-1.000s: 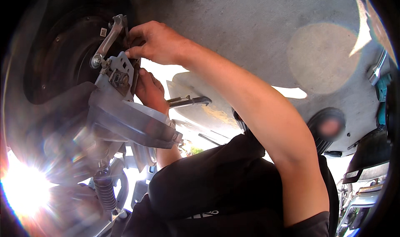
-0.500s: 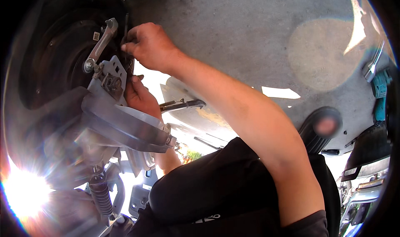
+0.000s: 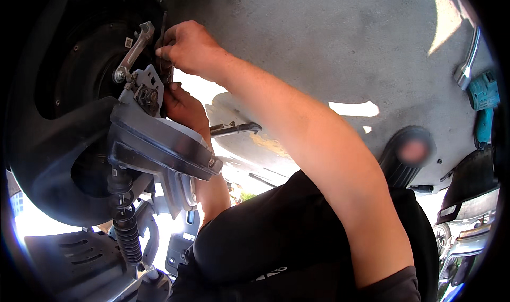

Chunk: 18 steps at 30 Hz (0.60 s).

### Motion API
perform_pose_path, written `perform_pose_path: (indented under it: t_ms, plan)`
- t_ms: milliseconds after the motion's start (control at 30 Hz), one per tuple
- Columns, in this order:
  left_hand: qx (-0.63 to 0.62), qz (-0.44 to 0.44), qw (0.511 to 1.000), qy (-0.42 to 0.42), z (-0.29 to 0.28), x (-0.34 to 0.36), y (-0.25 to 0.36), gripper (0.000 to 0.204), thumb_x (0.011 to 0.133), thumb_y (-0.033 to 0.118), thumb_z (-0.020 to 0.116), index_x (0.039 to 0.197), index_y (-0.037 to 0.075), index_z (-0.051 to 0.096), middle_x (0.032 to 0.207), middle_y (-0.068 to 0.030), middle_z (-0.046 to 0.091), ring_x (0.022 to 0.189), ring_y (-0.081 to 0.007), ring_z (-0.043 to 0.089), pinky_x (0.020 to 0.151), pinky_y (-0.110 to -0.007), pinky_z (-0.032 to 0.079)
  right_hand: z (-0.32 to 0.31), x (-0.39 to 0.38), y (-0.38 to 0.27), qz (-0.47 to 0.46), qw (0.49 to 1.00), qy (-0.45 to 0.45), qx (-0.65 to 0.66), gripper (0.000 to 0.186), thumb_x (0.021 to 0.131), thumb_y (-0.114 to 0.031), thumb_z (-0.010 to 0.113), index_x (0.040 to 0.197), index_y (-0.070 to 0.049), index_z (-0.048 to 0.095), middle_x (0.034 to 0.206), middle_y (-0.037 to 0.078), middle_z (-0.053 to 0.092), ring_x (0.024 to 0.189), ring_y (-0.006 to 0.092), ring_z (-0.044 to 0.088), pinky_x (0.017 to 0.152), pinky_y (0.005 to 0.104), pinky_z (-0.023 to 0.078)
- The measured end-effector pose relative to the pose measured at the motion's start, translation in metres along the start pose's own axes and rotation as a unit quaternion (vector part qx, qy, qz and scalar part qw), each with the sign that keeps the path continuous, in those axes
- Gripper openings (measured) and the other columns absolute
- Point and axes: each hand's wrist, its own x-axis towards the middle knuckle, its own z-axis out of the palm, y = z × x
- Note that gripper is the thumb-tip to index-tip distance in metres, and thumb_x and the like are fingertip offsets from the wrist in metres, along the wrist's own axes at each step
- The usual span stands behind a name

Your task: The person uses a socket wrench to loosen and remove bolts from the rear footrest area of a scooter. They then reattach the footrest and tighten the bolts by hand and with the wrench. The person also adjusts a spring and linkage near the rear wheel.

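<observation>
Plainly two bare hands, both at the right-hand edge of one dark wheel point(image 3: 87, 57) in the upper left. Counted beside that wheel: one silver lever point(image 3: 133, 53), one pale bracket point(image 3: 144, 77) with cut-out holes, one large nut point(image 3: 147, 97) against that bracket. Lower down, one grey curved cover point(image 3: 159, 137) and one black coil-spring shock absorber point(image 3: 126, 233); right of the left wrist, one side stand point(image 3: 239, 129). Across the lower middle, dark trousers point(image 3: 265, 222). Over at the far right of the grey floor point(image 3: 319, 36), one teal power tool point(image 3: 484, 92) and one silver wrench-like tool point(image 3: 464, 72), both well apart from the hands.

Right arm point(image 3: 319, 137) long across the view, bent at the elbow, forearm slanting up and leftward; right hand point(image 3: 191, 46) uppermost, fingers curled nearly closed, thumb beneath, right at one thin dark rod point(image 3: 163, 23) just beside the lever — cannot tell whether firmly pinched. Left arm point(image 3: 211, 196) rising from below, partly behind the cover; left hand point(image 3: 186, 108) just under the right, close beside the bracket, thumb raised, other fingers mostly hidden — opening and anything held impossible to tell.
</observation>
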Motion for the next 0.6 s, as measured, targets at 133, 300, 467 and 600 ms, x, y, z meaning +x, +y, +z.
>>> perform_pose_path:
  t_ms: [133, 300, 467, 600]
  plan:
    - [-0.008, -0.113, 0.991, -0.074, -0.028, 0.003, 0.029, 0.035, 0.101, 0.025, 0.047, 0.116, -0.001, 0.065, 0.096, -0.0089, 0.071, 0.073, -0.0136, 0.059, 0.064, -0.029, 0.046, -0.007, -0.003, -0.008, -0.058, 0.996, 0.028, -0.062, 0.018, 0.083, -0.009, 0.069, 0.096, 0.003, 0.071, 0.081, 0.015, 0.072, 0.076, 0.0216, 0.07, 0.072, 0.0328, 0.055]
    - [0.055, -0.028, 0.998, 0.0, -0.012, 0.0, 0.014, 0.036, 0.102, 0.026, 0.046, 0.108, -0.004, 0.064, 0.083, -0.0103, 0.069, 0.065, -0.0165, 0.058, 0.059, -0.031, 0.046, -0.002, -0.004, -0.013, -0.063, 0.997, 0.029, -0.04, 0.019, 0.083, -0.009, 0.07, 0.097, 0.004, 0.071, 0.083, 0.016, 0.072, 0.077, 0.0219, 0.07, 0.073, 0.0325, 0.055]
    - [-0.031, -0.028, 0.999, -0.012, 0.0, -0.002, 0.02, 0.035, 0.104, 0.027, 0.043, 0.11, -0.003, 0.061, 0.081, -0.0123, 0.065, 0.069, -0.0196, 0.062, 0.065, -0.033, 0.049, -0.008, 0.0, -0.012, -0.085, 0.994, 0.054, -0.053, 0.019, 0.082, -0.009, 0.07, 0.098, 0.003, 0.072, 0.086, 0.016, 0.072, 0.079, 0.0223, 0.07, 0.074, 0.0334, 0.055]
    - [-0.04, -0.129, 0.987, -0.083, -0.035, -0.034, 0.028, 0.032, 0.104, 0.025, 0.042, 0.112, -0.001, 0.06, 0.091, -0.0125, 0.066, 0.085, -0.023, 0.064, 0.076, -0.035, 0.049, 0.004, -0.001, -0.009, -0.035, 0.998, 0.021, 0.044, 0.022, 0.078, -0.008, 0.072, 0.099, 0.001, 0.072, 0.091, 0.017, 0.072, 0.084, 0.027, 0.071, 0.079, 0.0363, 0.055]
